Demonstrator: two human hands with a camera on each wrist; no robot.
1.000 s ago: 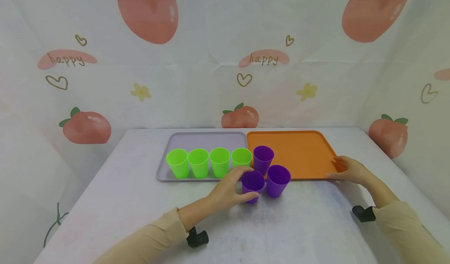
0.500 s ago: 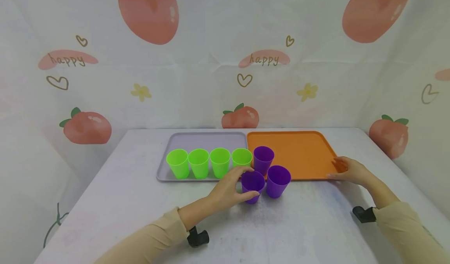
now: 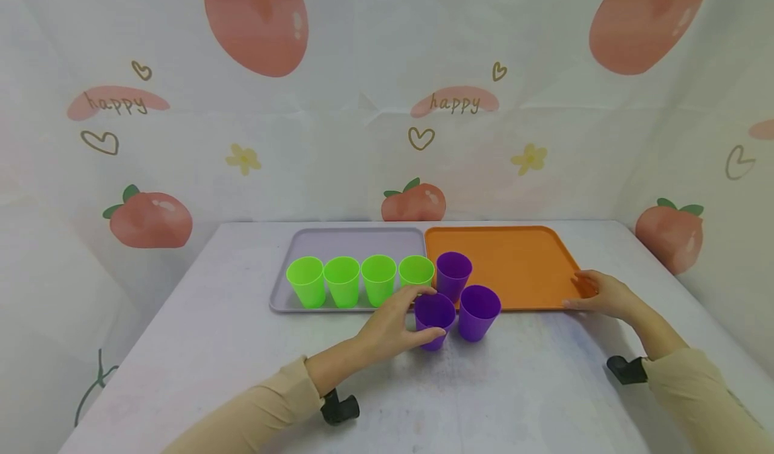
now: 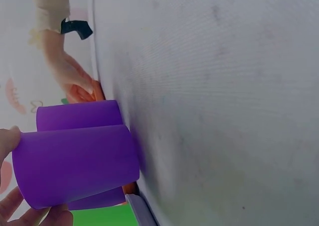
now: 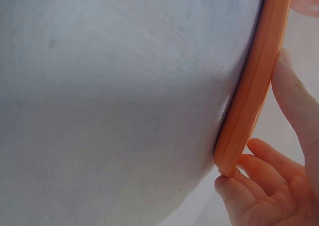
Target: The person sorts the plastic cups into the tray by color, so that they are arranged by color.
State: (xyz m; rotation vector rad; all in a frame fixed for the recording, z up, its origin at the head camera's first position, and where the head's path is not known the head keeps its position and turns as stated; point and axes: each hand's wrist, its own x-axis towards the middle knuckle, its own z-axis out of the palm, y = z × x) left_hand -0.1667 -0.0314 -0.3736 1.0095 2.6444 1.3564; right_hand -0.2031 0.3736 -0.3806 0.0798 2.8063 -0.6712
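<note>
My left hand (image 3: pixel 390 326) holds a purple cup (image 3: pixel 434 316) upright, thumb on the near side and fingers at the far side. In the left wrist view this cup (image 4: pixel 75 166) fills the lower left; whether its base touches the table is unclear. A second purple cup (image 3: pixel 479 314) stands just right of it. Behind them, a third purple cup (image 3: pixel 453 276) stands at the left end of the orange tray (image 3: pixel 514 262). My right hand (image 3: pixel 607 296) grips that tray's near right corner. In the right wrist view, thumb and fingers span the tray's rim (image 5: pixel 246 106).
Several bright green cups (image 3: pixel 342 283) stand in a row along the front of the grey tray (image 3: pixel 351 239), which adjoins the orange tray on its left. The rightmost green cup (image 3: pixel 415 270) is partly behind my left hand. A printed cloth (image 3: pixel 338 118) hangs behind the white table (image 3: pixel 484 400).
</note>
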